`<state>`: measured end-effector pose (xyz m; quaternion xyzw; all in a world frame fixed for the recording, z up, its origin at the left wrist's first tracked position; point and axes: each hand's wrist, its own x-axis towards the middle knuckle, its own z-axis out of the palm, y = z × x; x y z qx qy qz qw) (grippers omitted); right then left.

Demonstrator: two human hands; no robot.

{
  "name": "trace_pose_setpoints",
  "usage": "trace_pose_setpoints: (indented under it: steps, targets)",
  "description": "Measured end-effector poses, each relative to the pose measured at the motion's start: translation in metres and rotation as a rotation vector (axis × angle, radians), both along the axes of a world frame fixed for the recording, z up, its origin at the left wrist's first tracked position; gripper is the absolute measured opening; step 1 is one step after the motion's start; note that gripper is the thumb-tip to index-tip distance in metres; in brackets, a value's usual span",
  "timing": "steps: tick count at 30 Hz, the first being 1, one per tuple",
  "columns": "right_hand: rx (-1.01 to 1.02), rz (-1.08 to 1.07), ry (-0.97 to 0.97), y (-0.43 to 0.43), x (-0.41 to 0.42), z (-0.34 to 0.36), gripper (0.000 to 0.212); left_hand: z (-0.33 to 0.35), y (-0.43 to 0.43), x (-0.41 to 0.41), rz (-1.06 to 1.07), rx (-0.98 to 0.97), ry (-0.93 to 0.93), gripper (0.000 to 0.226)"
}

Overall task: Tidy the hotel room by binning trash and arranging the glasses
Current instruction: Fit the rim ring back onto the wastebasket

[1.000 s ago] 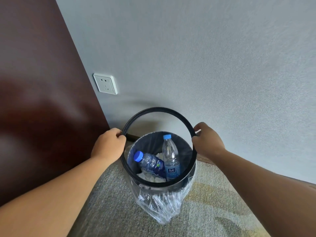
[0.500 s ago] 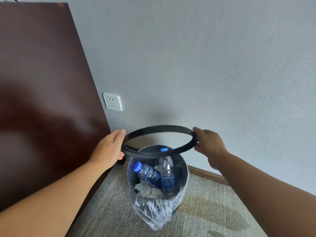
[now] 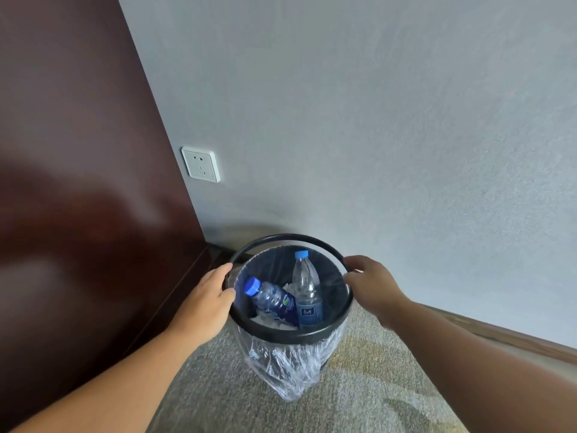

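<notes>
The carpeted floor below me carries the black bin, wrapped in its clear liner, standing upright near the grey wall, beside a dark wooden panel.

- Black ring: tilted over the bin's mouth, near edge low, far edge raised, left hand and right hand gripping its sides.
- Bin: dark, round, standing on the carpet by the wall.
- Clear liner: crumpled, hanging down the bin's outside.
- Clear bottle: upright inside, pale blue cap.
- Blue bottle: leaning left beside it.
- White tissue: crumpled underneath.
</notes>
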<state>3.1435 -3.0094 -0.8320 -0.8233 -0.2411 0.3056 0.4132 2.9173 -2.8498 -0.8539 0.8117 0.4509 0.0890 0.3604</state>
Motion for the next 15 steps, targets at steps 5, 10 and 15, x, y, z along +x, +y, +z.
trace_pose_setpoints:
  steps: [5, 10, 15]
  targets:
    - [-0.019, 0.005, -0.024, -0.001, -0.006, -0.016, 0.03, -0.021, -0.001, -0.001, -0.029, -0.031, 0.028, 0.057]
    - [-0.046, 0.017, -0.068, 0.001, -0.005, -0.023, 0.024, -0.027, -0.003, 0.003, -0.06, -0.008, 0.019, 0.057]
    - [-0.084, 0.05, -0.09, 0.002, -0.005, -0.026, 0.028, -0.033, -0.002, 0.003, -0.07, -0.028, 0.04, 0.059]
